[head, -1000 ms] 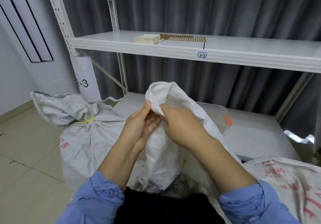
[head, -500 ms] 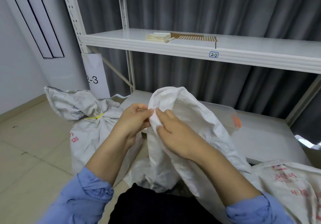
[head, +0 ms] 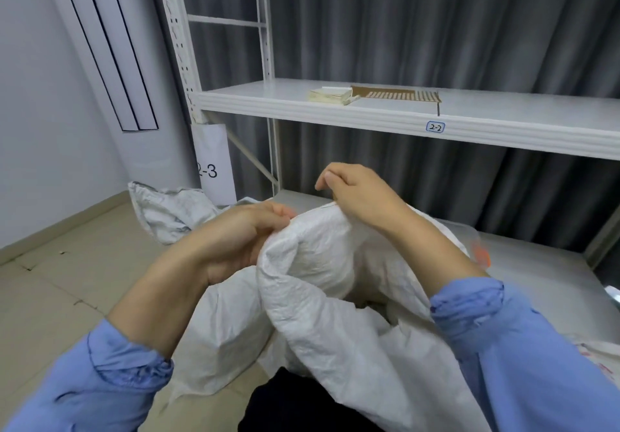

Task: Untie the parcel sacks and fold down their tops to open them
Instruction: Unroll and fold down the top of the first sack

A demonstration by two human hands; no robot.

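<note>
I have the white woven sack (head: 322, 290) right in front of me, low in the view, its top bunched up and lifted toward the lower shelf (head: 536, 257) of the rack. My left hand (head: 241, 233) is closed on the sack's top edge from the left, fingers curled in and pinching the cloth. My right hand (head: 359, 193) is closed too, gripping the same edge a little higher and farther back, with the knuckles up and the fingertips tucked under, so I cannot tell how much cloth it has. The two hands are near each other but not touching, and the rim of the sack runs between them. Below that rim the mouth gapes a little, dark inside. Both blue sleeves (head: 110, 381) are pushed up to the forearms.

A second sack (head: 171, 210) sits on the floor (head: 60, 284) behind my left hand, crumpled and grey-white, just beside the rack's post. A paper sign (head: 213, 163) reading "2-3" hangs on that post. On the upper shelf (head: 369, 116), marked with a small "2-2" label (head: 435, 127), lie a pale stack of papers (head: 330, 95) and a brown card strip (head: 396, 95) touching it. Grey curtains (head: 436, 29) hang behind the rack.
</note>
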